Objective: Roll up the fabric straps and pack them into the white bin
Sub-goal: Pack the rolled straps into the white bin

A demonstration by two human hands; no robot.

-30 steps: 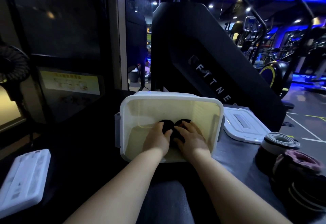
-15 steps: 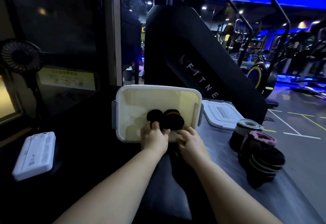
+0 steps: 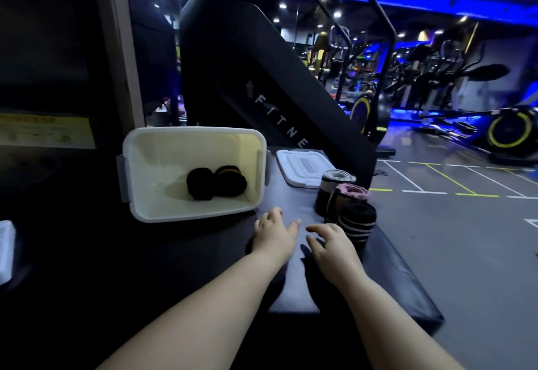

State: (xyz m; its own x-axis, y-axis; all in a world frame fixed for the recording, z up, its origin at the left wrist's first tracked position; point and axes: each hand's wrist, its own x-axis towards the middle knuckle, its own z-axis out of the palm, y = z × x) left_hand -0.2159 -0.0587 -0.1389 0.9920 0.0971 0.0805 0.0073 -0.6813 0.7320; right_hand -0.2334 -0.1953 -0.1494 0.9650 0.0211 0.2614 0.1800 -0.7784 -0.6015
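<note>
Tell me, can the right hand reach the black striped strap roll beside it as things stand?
Probably yes. The right hand is open and empty, the black striped strap roll stands upright close to its right, and nothing lies between them.

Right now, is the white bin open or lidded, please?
Open. The white bin is uncovered; its lid lies beside it, and two rolled straps show inside.

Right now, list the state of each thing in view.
white bin, open, lid off.
lid, flat beside the bin.
two black rolls, rolled, inside the bin.
three rolls, rolled, standing on the bench.
left hand, open, empty.
right hand, open, empty.
</note>
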